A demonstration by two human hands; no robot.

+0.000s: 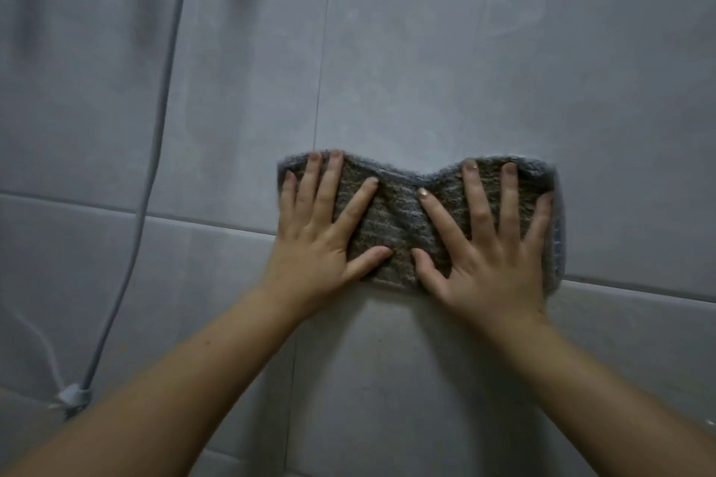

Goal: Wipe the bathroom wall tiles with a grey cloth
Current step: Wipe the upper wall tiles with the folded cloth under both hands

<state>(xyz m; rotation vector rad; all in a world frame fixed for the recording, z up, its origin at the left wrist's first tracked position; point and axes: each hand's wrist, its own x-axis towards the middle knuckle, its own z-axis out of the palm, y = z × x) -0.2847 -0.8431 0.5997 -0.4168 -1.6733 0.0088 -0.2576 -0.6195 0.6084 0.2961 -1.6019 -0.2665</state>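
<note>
A folded grey cloth (399, 217) lies flat against the glossy pale grey wall tiles (426, 70), spread wide across a grout line. My left hand (321, 240) presses on its left half with straight, spread fingers. My right hand (488, 248) presses on its right half the same way. The two thumbs almost meet at the cloth's lower middle. The cloth's top edge dips between the hands, and its right end folds over beside my right little finger.
A pale shower hose (155, 151) runs down the wall at the left and ends in a clip (73, 397) near the lower left. Large tiles with thin grout lines fill the whole view.
</note>
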